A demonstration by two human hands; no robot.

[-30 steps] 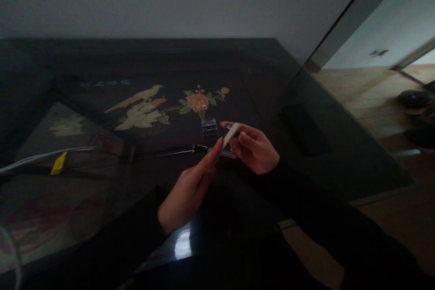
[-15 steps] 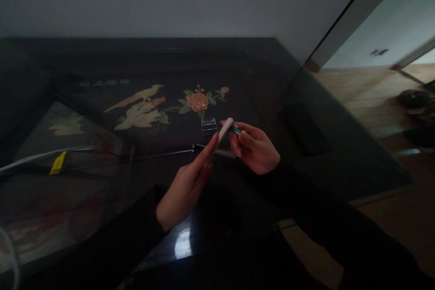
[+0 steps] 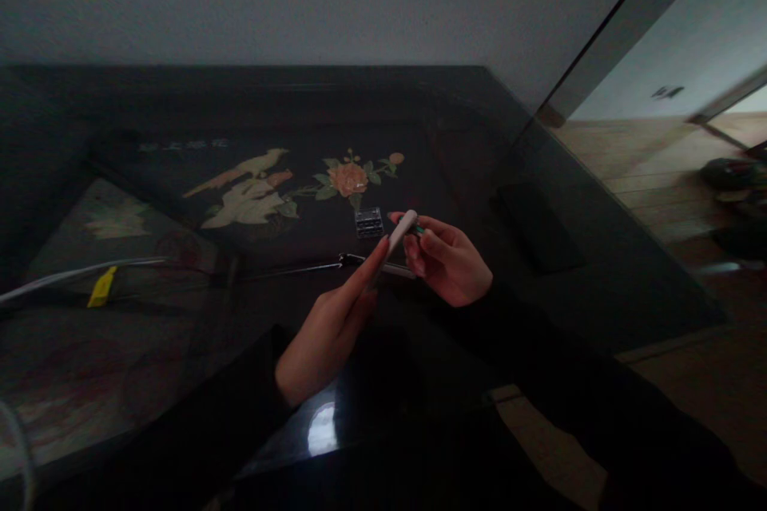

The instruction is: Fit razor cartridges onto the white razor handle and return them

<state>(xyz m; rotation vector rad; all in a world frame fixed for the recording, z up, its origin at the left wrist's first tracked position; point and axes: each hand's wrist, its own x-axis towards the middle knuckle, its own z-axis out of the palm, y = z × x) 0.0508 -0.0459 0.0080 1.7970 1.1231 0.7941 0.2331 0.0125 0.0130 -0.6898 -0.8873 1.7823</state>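
Observation:
Above a dark glass-topped table, my left hand holds a slim white device by its lower end, tilted up to the right. Against the device's upper end, my right hand pinches a small green-tipped cylinder, which looks like a battery. A small clear plastic case lies on the table just beyond my hands. A thin dark tool lies flat under them.
Bird and flower inlay decorates the tabletop. A white cable with a yellow tag runs in from the left. A dark flat object lies at the right side. Wooden floor and a doorway are beyond the table's right edge.
My left hand has tipped the white device a little to the left. The green-tipped cylinder in my right hand now sits against the device's upper end, partly hidden behind it.

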